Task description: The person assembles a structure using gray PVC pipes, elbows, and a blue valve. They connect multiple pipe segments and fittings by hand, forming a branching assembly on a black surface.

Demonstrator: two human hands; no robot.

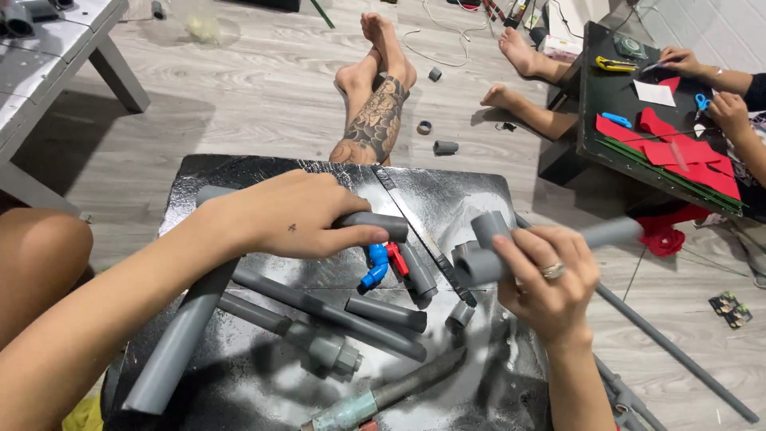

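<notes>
You sit on a grey wood floor [263, 88] at a black board [455, 191]. Your left hand [283, 214] grips a grey pipe [375, 223]; your right hand [546, 279] clasps a grey pipe fitting [483, 259]. Loose pipe pieces [387, 313] and a blue valve [375, 267] crowd between.

Head view, steeply down, close over board [239, 172].

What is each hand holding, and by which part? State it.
Left hand grips a grey pipe near its end. Right hand holds a grey pipe fitting, fingers wrapped around the joint with its pipe.
</notes>
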